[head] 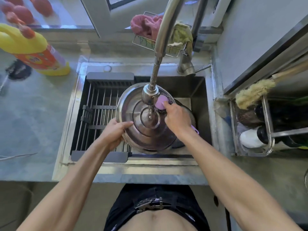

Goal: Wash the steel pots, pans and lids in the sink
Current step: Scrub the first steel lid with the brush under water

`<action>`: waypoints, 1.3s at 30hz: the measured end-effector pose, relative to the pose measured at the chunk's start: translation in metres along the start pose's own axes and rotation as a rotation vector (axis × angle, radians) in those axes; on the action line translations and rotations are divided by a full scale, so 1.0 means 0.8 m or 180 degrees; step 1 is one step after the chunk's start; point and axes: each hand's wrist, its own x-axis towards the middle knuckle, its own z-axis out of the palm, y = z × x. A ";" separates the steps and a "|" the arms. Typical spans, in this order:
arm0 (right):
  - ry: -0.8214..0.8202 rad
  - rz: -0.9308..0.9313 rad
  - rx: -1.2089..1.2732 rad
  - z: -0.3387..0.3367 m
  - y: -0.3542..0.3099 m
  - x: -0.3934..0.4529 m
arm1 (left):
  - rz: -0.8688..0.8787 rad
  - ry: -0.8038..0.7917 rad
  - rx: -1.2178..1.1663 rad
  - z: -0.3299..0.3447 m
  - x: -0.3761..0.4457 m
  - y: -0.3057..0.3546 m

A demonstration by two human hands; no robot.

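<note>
A round steel lid (133, 104) with concentric rings is held tilted over the sink (196, 90), under the faucet head (150, 94), from which a thin stream of water falls. My left hand (115, 132) grips the lid's near left rim. My right hand (177, 117) holds a purple-handled scrubber (160, 102) and presses its wire pad against the lid's upper right part. A dark pot (180, 142) shows partly beneath the lid; most of it is hidden.
A black-framed drain rack (98, 114) fills the sink's left half. A yellow detergent bottle (31, 47) stands on the left counter. Behind the faucet, a wire basket (146, 42) holds cloths. At the right, a rack (266, 130) holds bottles and a brush (253, 94).
</note>
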 end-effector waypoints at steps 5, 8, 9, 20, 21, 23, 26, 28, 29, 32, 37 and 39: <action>0.0066 -0.0435 0.0387 -0.007 -0.029 0.002 | 0.0011 0.0035 -0.0173 0.019 0.001 -0.010; 0.0050 0.0025 0.0084 -0.014 -0.001 0.009 | 0.0046 -0.0034 -0.0065 0.013 0.002 -0.013; 0.0030 0.0207 -0.0012 -0.015 0.006 0.010 | 0.0076 -0.0088 0.0021 0.012 0.002 -0.015; -0.0254 0.0404 -0.0108 -0.005 -0.010 -0.017 | -0.0334 -0.0246 -0.0078 0.034 -0.007 -0.040; -0.0269 0.0542 -0.0178 -0.006 -0.008 -0.016 | -0.0386 -0.0229 -0.0111 0.038 -0.010 -0.043; -0.0332 0.0494 -0.0073 0.001 -0.027 -0.020 | -0.0480 -0.0188 -0.0230 0.046 -0.013 -0.048; -0.0550 0.0046 0.0025 0.019 -0.067 -0.032 | -0.0581 -0.0041 -0.0425 0.043 -0.012 -0.058; -0.0521 -0.0005 0.0012 0.020 -0.066 -0.036 | -0.0619 -0.0040 -0.0504 0.035 -0.014 -0.063; -0.0473 0.0104 -0.0051 0.016 -0.056 -0.033 | -0.0617 -0.0071 -0.0520 0.032 -0.017 -0.064; -0.0391 0.0598 -0.0288 0.006 -0.023 -0.022 | -0.0603 -0.0098 -0.0518 0.034 -0.025 -0.067; -0.0400 0.0302 0.0069 0.023 -0.066 -0.025 | -0.0522 -0.0022 -0.0549 0.050 -0.016 -0.061; -0.0359 0.0160 0.0244 0.026 -0.076 -0.026 | -0.0482 -0.0012 -0.0498 0.048 -0.010 -0.056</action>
